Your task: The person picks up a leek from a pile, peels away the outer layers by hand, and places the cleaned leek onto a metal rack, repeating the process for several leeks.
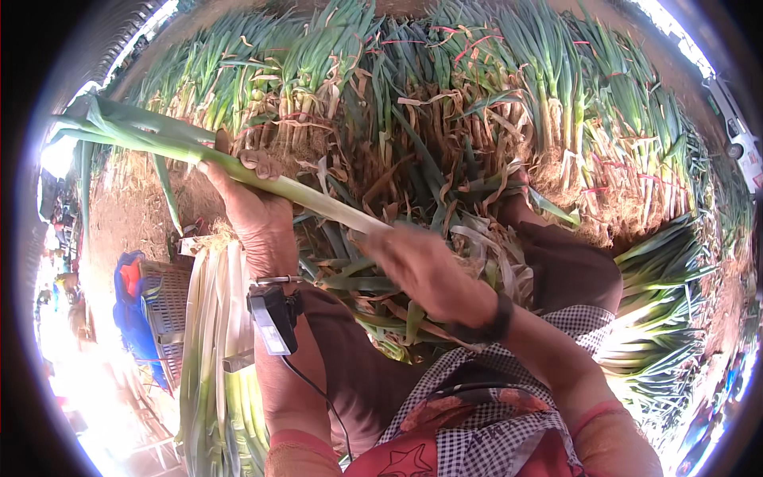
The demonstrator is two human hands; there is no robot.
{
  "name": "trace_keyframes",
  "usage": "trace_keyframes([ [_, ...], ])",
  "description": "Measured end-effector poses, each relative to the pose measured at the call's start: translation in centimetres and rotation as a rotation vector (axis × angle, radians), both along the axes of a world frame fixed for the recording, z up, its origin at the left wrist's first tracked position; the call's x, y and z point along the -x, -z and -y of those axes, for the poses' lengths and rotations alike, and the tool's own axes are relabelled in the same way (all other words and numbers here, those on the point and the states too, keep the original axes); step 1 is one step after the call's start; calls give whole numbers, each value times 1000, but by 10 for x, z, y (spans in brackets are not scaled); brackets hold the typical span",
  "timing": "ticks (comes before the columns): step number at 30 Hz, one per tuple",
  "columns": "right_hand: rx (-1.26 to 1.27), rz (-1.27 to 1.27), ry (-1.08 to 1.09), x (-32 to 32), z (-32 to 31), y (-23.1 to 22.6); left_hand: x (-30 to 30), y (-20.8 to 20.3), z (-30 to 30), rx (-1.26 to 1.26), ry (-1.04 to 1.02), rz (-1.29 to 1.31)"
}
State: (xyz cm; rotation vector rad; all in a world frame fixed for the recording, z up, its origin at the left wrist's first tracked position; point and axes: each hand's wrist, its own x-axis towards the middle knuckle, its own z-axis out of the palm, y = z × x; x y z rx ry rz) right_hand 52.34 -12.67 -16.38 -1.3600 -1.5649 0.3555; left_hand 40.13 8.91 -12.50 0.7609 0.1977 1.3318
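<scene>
A long green onion [334,208] lies slantwise across my front, its green leaves at the far left and its white shank toward the middle. My left hand [253,195] is closed around the green part, thumb and fingertips showing on either side of the stalk. My right hand [425,274] is closed at the white end, which disappears into it. Motion smears its fingers, and the root end is hidden. Below both hands is a heap of loose leaves and dry peelings [413,207], lying between my knees.
Tied bunches of green onions [318,87] stand in a row along the far side. More lie at the right [660,294]. Pale trimmed stalks [211,318] are stacked by my left forearm, beside a plastic crate [167,298] with a blue cloth [131,310]. A device with a cable [272,318] is strapped to my left wrist.
</scene>
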Motion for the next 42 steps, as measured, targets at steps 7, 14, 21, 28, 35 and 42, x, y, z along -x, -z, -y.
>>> trace_keyframes([
  [7, 210, -479, -29, -9, -72, -12, -8, 2, 18, 48, 108, 45],
  [14, 449, -1309, -122, -49, 27, 33, 20, -9, 1, -15, 221, 137],
  [21, 1125, 833, 166, -103, 90, 95, 38, -13, -15, -29, 53, 28],
  [28, 221, -2, -142, -39, 41, 23, 32, -12, -12, 28, 39, -3],
  [35, 227, 327, -346, -44, 66, 55, 72, -2, -39, -6, 273, 84],
  [42, 888, 715, -413, -81, 163, 124, 117, -1, -74, -123, 200, 108],
])
